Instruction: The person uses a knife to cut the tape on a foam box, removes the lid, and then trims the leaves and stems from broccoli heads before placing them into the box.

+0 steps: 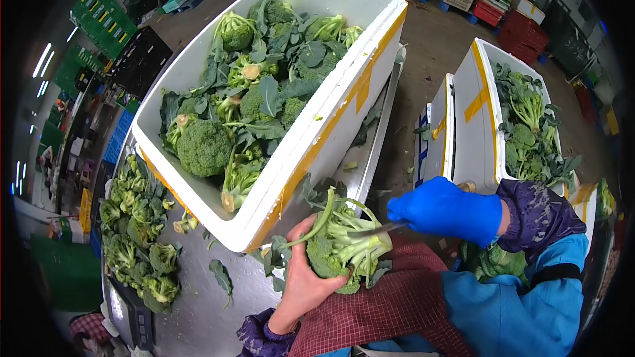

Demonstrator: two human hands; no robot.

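My left hand (307,281), bare, is wrapped around a head of broccoli (347,241) held over the metal table's near edge. Its pale stems and cut end face right, and a few leaves hang from it. My right hand (446,208), in a blue glove, is closed on a knife (377,230). The blade reaches left into the broccoli's stems; its handle is mostly hidden in the glove. Just beyond my hands stands a large white foam box (311,152) with yellow tape, holding many broccoli heads (205,147) and leaves.
A pile of trimmed broccoli (139,225) lies at the left on the metal table (198,311), by a scale (129,314). A loose leaf (221,277) lies nearby. To the right stand more foam boxes (469,112) with broccoli. Stacked crates (102,20) fill the background.
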